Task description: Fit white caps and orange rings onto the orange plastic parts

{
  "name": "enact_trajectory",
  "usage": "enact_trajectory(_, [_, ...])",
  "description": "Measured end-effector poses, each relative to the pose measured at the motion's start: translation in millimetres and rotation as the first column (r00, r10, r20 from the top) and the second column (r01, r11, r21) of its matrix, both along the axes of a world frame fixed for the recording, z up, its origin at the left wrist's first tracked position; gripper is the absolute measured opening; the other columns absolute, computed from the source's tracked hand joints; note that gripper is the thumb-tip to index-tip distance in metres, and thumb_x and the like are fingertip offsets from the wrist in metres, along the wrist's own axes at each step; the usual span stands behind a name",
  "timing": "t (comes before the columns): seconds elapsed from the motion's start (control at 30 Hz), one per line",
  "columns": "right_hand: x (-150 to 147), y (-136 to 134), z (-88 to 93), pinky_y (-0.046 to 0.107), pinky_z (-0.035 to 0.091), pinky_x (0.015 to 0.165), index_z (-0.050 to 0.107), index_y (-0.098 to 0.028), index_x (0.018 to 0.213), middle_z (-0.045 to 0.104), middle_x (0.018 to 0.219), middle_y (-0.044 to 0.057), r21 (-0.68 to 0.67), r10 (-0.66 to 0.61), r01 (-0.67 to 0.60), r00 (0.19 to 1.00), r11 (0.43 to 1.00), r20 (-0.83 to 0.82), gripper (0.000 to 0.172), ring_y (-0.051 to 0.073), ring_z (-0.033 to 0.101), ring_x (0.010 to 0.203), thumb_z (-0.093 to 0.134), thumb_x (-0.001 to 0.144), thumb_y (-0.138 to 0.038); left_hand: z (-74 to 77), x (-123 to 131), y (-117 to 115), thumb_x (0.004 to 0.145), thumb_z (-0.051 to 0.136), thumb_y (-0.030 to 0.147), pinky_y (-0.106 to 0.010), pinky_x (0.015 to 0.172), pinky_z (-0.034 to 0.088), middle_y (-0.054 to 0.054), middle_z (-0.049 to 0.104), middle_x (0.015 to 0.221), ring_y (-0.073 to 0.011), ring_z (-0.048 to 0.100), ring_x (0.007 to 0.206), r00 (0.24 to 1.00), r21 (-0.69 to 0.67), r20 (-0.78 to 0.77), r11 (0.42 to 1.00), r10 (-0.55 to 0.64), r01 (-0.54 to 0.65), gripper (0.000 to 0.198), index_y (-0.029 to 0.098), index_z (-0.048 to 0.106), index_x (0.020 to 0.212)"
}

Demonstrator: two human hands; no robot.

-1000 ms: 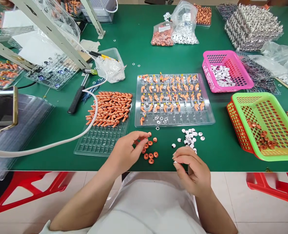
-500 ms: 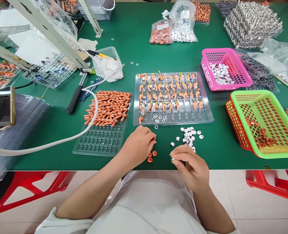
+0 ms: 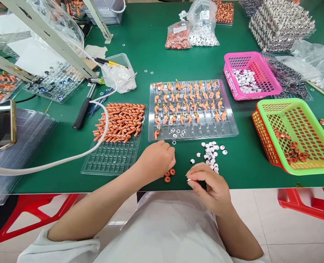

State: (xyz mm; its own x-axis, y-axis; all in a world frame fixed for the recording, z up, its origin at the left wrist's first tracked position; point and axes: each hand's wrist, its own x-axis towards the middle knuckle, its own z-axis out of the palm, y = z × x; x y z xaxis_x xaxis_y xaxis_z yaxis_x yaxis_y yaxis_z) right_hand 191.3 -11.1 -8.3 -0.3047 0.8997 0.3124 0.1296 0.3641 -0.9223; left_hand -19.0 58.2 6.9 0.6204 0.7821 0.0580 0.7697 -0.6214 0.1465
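My left hand (image 3: pixel 157 159) rests curled, fingers closed, over a small group of orange rings (image 3: pixel 169 174) near the table's front edge; what its fingertips hold is hidden. My right hand (image 3: pixel 209 184) is beside it, pinching a small white disc at its fingertips. Just beyond lies a scatter of white discs (image 3: pixel 211 151). Behind both hands sits a clear compartment tray (image 3: pixel 191 109) with rows of orange curved parts and a few white rings. To the left, a second clear tray (image 3: pixel 115 153) carries a heap of orange curved parts (image 3: pixel 120 121).
A green basket over a red one (image 3: pixel 296 135) holds orange rings at right. A pink basket (image 3: pixel 251 75) holds white discs. Bags of parts (image 3: pixel 191 33) lie at the back. A hammer (image 3: pixel 83 107), white hose (image 3: pixel 54 160) and phone (image 3: pixel 0 128) are at left.
My left hand moved right and closed down over the orange rings, covering most of them. My right hand shifted slightly left, still pinching the white disc.
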Motion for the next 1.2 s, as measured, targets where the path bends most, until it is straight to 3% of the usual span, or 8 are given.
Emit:
enact_trajectory(0.13, [-2.0,-1.3,-0.9,0.036,0.056,0.078,0.064,-0.024,0.102,0.069,0.099,0.005,0.002,-0.063,0.063,0.997,0.998,0.049,0.023,0.019,0.065,0.093,0.059,0.089,-0.005,0.8,-0.1,0.6,0.087,0.051,0.014,-0.034,0.069,0.052,-0.009,0.073,0.074,-0.0228,0.066,0.073,0.968,-0.047,0.207,0.99,0.139,-0.132,0.022,0.013,0.071,0.078])
enact_trajectory(0.23, [-5.2,-1.0,-1.5,0.038,0.057,0.081,0.063,-0.025,0.102,0.07,0.111,0.007,0.025,-0.093,0.091,0.99,0.996,0.104,0.022,0.02,0.066,0.099,0.058,0.09,-0.007,9.4,2.5,-3.8,0.084,0.055,0.016,-0.03,0.068,0.054,-0.005,0.077,0.079,-0.0187,0.068,0.072,0.879,-0.234,0.374,0.947,0.295,-0.218,0.018,0.017,0.073,0.081])
enact_trajectory(0.4, [-12.0,0.5,-3.2,0.042,0.058,0.085,0.061,-0.025,0.108,0.065,0.128,0.01,0.146,-0.088,0.066,0.984,0.987,0.156,0.028,0.021,0.067,0.099,0.057,0.089,-0.005,23.5,10.2,-14.9,0.085,0.057,0.023,-0.021,0.045,0.05,0.0,0.075,0.072,-0.0123,0.063,0.052,0.669,-0.687,0.442,0.705,0.597,-0.176,0.019,0.02,0.075,0.089])
enact_trajectory(0.53, [-13.2,-0.6,-5.4,0.043,0.059,0.085,0.061,-0.024,0.111,0.067,0.125,0.012,0.226,-0.14,0.087,0.963,0.97,0.231,0.03,0.024,0.066,0.106,0.058,0.087,-0.006,25.0,14.1,-21.6,0.085,0.06,0.026,-0.019,0.039,0.049,-0.001,0.076,0.075,-0.0111,0.062,0.048,0.538,-0.823,0.458,0.566,0.708,-0.045,0.019,0.018,0.074,0.095])
enact_trajectory(0.63, [-11.0,-1.6,-3.5,0.043,0.059,0.085,0.061,-0.024,0.11,0.068,0.122,0.011,0.224,-0.151,0.098,0.96,0.97,0.236,0.029,0.025,0.066,0.107,0.058,0.087,-0.006,23.7,14.8,-26.0,0.085,0.061,0.025,-0.019,0.041,0.052,-0.003,0.078,0.084,-0.0117,0.065,0.054,0.539,-0.809,0.493,0.588,0.683,-0.007,0.022,0.018,0.073,0.101])
enact_trajectory(0.83, [-3.8,-0.7,10.3,0.04,0.058,0.086,0.061,-0.025,0.104,0.07,0.114,0.008,0.076,-0.094,0.084,0.985,0.994,0.144,0.023,0.021,0.067,0.103,0.057,0.09,-0.007,21.0,14.0,-31.9,0.088,0.061,0.019,-0.023,0.069,0.058,-0.003,0.078,0.093,-0.0151,0.072,0.08,0.652,-0.618,0.599,0.786,0.466,0.005,0.021,0.019,0.072,0.105])
enact_trajectory(1.0, [0.5,1.3,15.5,0.037,0.058,0.086,0.062,-0.024,0.098,0.072,0.11,0.007,-0.118,-0.028,0.033,0.999,0.992,0.046,0.015,0.021,0.068,0.103,0.057,0.092,-0.012,19.6,12.3,-33.4,0.091,0.058,0.019,-0.023,0.07,0.056,-0.001,0.077,0.09,-0.0139,0.07,0.077,0.713,-0.594,0.563,0.805,0.418,-0.003,0.013,0.021,0.07,0.096])
enact_trajectory(1.2, [0.2,4.0,15.6,0.035,0.057,0.084,0.063,-0.023,0.095,0.073,0.106,0.007,-0.146,-0.03,0.039,0.998,0.989,0.063,0.01,0.02,0.069,0.1,0.057,0.093,-0.015,13.4,11.8,-35.8,0.09,0.06,0.018,-0.024,0.076,0.056,-0.002,0.077,0.095,-0.0145,0.071,0.083,0.714,-0.528,0.598,0.849,0.364,0.009,0.019,0.021,0.068,0.107])
